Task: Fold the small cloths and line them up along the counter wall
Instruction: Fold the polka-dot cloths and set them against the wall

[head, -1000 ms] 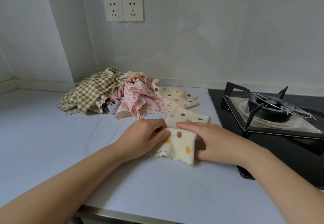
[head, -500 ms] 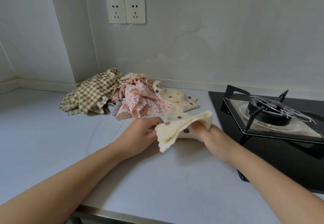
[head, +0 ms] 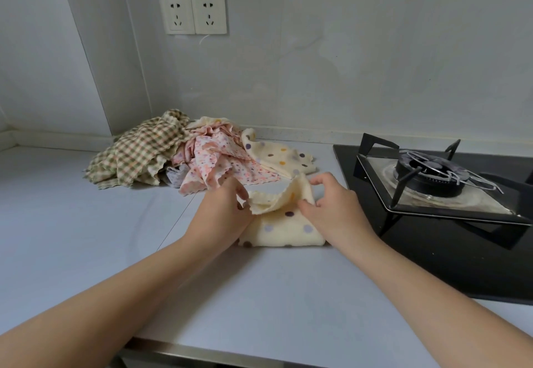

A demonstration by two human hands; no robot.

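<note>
Left hand (head: 222, 212), right hand (head: 331, 212) both pinching raised flap of cream polka-dot cloth (head: 284, 230). Risk: uneven pull skews fold; gas burner (head: 432, 174) at 2 o'clock could snag edge.

The cream dotted cloth (head: 282, 230) lies on the pale bench (head: 72, 223), before the crumpled cloth heap (head: 138, 154), left of the black gas hob (head: 432, 252).

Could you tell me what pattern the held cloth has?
Cream cloth with multicoloured polka dots; head view.
</note>
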